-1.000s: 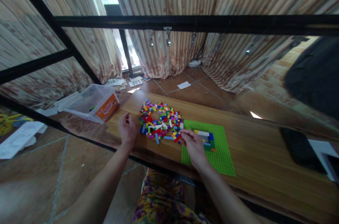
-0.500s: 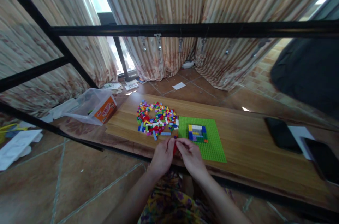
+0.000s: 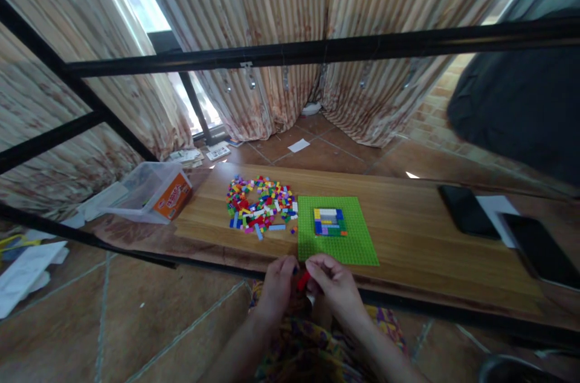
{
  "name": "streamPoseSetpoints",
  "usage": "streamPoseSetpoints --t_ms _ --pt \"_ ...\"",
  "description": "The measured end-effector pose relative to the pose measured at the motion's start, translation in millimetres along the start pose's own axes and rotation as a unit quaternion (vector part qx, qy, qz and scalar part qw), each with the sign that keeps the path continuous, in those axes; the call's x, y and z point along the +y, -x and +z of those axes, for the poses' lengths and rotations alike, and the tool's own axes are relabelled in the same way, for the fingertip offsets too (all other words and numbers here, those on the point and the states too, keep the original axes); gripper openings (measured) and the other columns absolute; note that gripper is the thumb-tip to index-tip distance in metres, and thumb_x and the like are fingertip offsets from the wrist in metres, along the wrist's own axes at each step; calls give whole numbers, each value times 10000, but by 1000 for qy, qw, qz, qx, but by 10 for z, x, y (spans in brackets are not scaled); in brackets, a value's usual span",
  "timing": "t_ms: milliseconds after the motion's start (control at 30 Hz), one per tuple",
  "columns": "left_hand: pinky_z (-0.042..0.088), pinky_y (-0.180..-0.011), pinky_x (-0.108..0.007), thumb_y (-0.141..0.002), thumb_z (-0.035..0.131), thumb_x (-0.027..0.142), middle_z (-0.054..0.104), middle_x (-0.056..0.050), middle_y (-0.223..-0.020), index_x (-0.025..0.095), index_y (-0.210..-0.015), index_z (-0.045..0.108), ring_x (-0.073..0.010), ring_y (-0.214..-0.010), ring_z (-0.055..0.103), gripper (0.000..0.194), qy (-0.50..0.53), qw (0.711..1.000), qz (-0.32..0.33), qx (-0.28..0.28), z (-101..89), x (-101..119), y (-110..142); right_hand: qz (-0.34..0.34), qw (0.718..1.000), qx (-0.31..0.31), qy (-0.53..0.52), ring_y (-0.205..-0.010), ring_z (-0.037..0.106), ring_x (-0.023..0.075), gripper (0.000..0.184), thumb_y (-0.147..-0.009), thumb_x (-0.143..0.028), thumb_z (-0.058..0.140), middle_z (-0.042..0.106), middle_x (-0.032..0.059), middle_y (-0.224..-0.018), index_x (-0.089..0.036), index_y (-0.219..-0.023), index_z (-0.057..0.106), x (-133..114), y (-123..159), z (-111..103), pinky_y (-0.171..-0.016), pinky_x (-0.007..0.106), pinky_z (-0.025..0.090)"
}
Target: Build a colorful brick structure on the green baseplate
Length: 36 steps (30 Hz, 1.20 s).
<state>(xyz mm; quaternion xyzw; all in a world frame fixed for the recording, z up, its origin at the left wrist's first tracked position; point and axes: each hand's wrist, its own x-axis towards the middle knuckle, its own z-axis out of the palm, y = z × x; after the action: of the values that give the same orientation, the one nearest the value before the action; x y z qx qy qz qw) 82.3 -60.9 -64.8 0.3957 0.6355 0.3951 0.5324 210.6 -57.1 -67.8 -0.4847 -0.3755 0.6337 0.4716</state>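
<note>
My right hand [image 3: 334, 282] pinches a red toy brick [image 3: 303, 280] just off the front edge of the table. Close beside it on the left, my left hand [image 3: 278, 281] is closed, with a small dark blue brick [image 3: 295, 271] partly showing at its fingertips. Beyond both hands lies a green baseplate [image 3: 335, 253]. On the baseplate stands a low rectangular frame of blue, white, yellow, purple and green bricks [image 3: 330, 222], with an orange one at its corner. Left of the baseplate a pile of loose coloured bricks [image 3: 263, 205] is spread over the wood.
The wooden table [image 3: 408, 250] carries a black phone [image 3: 469, 212], white paper [image 3: 495, 214] and another dark device [image 3: 541, 249] at the right. A clear plastic bin [image 3: 149, 189] with an orange label stands at the left end. A black metal bar [image 3: 294, 55] crosses above the table.
My left hand has come from beside the pile to meet my right. The red brick has moved from the pile to the table's front edge, in my right hand. The view has shifted rightward.
</note>
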Motion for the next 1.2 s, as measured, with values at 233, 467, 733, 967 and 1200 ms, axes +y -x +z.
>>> streamPoseSetpoints --t_ms 233,467,733,967,1200 --pt "293 -429 -194 -801 516 504 506 44 -604 181 -824 581 -59 -405 355 331 18 997 39 58 -148 263 -636 -25 993 106 -49 -620 605 129 434 -616 -455 811 694 12 -700 -195 -950 712 -218 -202 -519 -603 281 536" --pt "480 -805 -330 -808 530 151 664 -48 -798 176 -909 669 -192 -789 626 174 -255 946 158 121 -168 399 -1083 -43 982 186 -12 -609 611 139 436 -553 -459 839 689 18 -703 -182 -864 711 -215 -256 -843 -568 274 526" --pt "486 -911 -341 -834 456 52 632 -123 -1106 148 -1108 620 -227 -998 626 333 -432 869 200 131 -116 340 -1057 -98 972 173 125 -690 660 179 412 -719 -514 713 717 72 -855 -171 -938 652 -210 -292 -964 -649 313 542" --pt "513 -887 -358 -829 473 54 627 -112 -1085 156 -1096 597 -232 -975 631 311 -449 848 241 143 -197 240 -1074 -146 927 168 301 -842 678 228 333 -839 -479 555 725 95 -924 -184 -980 616 -249 -366 -930 -781 364 515" --pt "514 -901 -362 -784 520 36 623 -93 -1050 167 -1048 592 -219 -988 620 304 -385 866 286 140 -284 190 -1057 -186 875 194 404 -757 642 207 294 -869 -441 513 708 78 -912 -196 -944 659 -165 -342 -989 -707 342 496"
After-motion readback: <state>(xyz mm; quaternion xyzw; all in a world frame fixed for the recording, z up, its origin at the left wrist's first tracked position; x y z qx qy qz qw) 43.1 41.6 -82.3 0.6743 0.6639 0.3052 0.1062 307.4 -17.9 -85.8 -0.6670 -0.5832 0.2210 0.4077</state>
